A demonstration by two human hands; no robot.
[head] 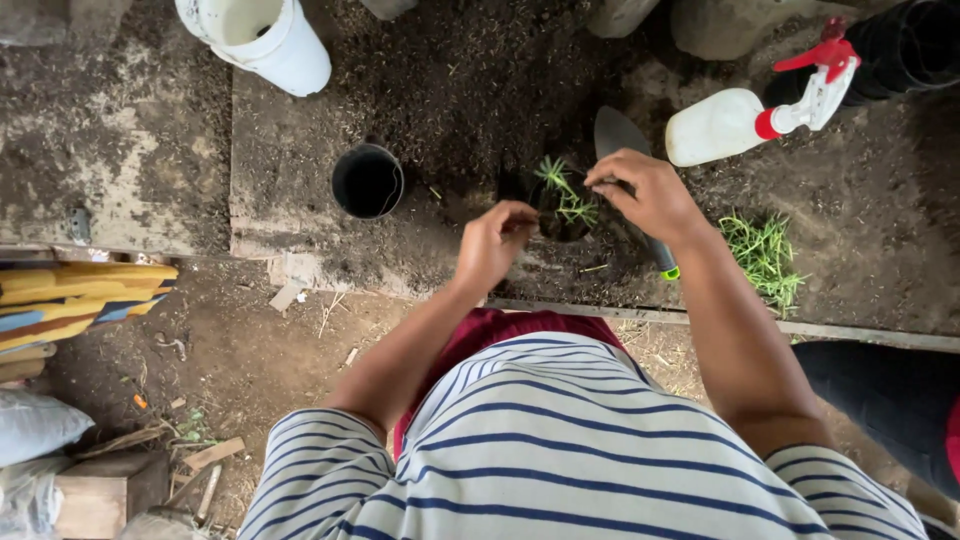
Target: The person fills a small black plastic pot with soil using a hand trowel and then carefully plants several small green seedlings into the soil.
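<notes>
The small black pot (562,212) sits mid-tabletop (300,170), its dark walls hard to separate from the soil-strewn surface; only the green seedling (568,196) in it reads clearly. The trowel (628,180) is partly hidden under the right hand (645,195) — blade showing on the far side, green-tipped handle on the near side. That hand is curled, fingertips pinched at the seedling's top; whether it grips the trowel cannot be told. The left hand (495,245) is loosely closed, fingertips at the pot's left rim. An empty black pot (367,181) stands to the left, a spray bottle (745,118) far right, a white bucket (262,40) cut off at the top edge.
</notes>
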